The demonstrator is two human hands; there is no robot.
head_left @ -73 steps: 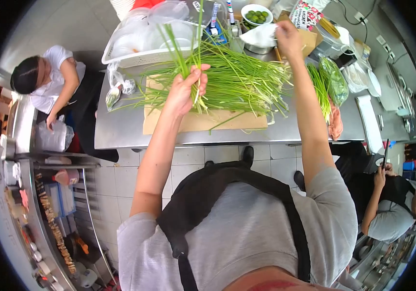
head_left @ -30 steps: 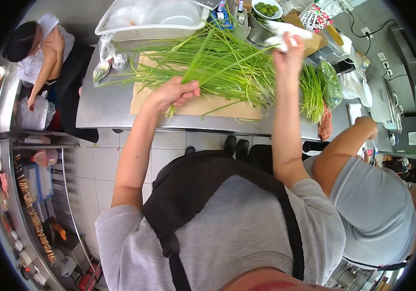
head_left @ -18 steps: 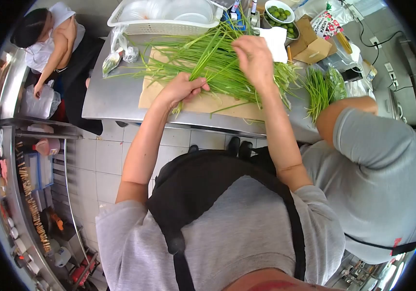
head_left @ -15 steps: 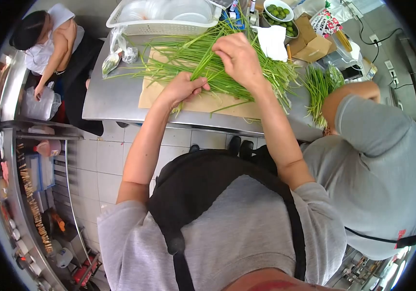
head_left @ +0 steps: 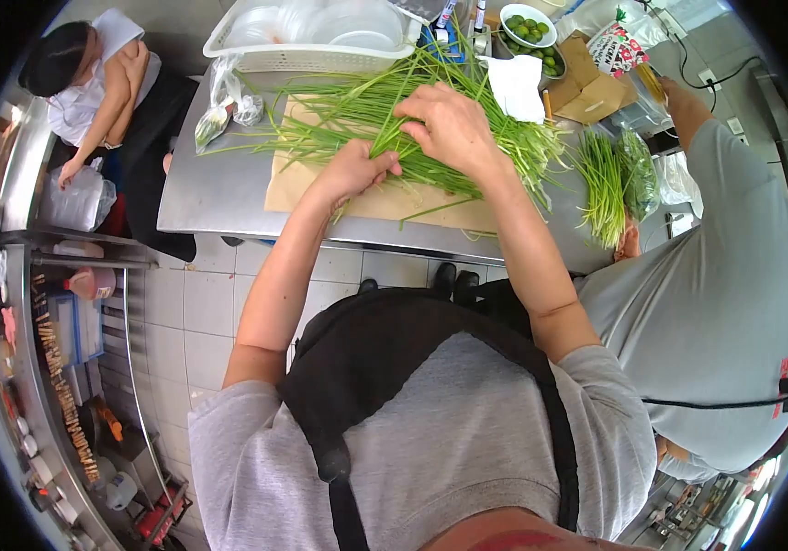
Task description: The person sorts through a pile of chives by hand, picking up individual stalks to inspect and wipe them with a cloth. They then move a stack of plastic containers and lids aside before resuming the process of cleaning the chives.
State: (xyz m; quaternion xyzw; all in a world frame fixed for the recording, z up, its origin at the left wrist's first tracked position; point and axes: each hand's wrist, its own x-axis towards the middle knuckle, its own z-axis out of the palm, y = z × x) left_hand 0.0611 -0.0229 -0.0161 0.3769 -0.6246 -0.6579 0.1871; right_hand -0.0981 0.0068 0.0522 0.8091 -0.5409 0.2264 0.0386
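Observation:
A loose heap of long green chives [head_left: 467, 115] lies across brown paper [head_left: 297, 184] on the steel table. My left hand [head_left: 357, 174] is closed around a few chives at the near side of the heap, thumb and fingers pressed together. Just right of it and a little farther off, my right hand [head_left: 452, 129] bends over the heap with its fingers curled and pinched on chive blades. Its fingertips are partly hidden. The pale stalk ends of the heap point right.
A white basket [head_left: 311, 60] of clear plastic containers stands at the back. Behind right are a bowl of green limes [head_left: 527, 26], a white cloth [head_left: 514, 87] and a cardboard box [head_left: 591, 83]. A co-worker [head_left: 715, 275] stands close on my right, by another chive bunch [head_left: 602, 188]; another person [head_left: 105, 87] is at left.
My right hand has lowered toward the heap and my left hand. The co-worker on the right has stretched an arm toward the back of the table, uncovering a bag of greens.

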